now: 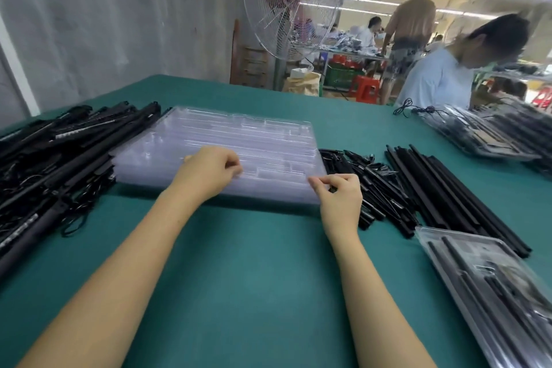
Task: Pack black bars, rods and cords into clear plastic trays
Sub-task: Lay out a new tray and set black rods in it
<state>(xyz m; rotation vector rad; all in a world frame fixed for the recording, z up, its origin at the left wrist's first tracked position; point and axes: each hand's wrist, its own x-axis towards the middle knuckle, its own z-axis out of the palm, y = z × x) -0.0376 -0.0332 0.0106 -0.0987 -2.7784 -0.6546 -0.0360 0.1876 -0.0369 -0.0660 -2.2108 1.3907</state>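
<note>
Through the head camera I see both hands at the stack of clear trays (pixel 239 140), which lies in the middle of the green surface (pixel 239 278). My right hand (pixel 340 197) pinches the near right corner of the stack between thumb and curled fingers. My left hand (pixel 209 172) rests on the top tray near its front edge, fingers curled against the thumb; if it really grips the plastic I cannot tell. Left of the stack, touching it, lies a big pile of black bars and cords (pixel 53 158); some bars carry white marks, too blurred to read. Just right of the stack are short black pieces (pixel 367 179), then long black rods (pixel 442 185). A filled tray (pixel 493 284) lies at the near right, and more filled trays (pixel 493 134) at the far right
</note>
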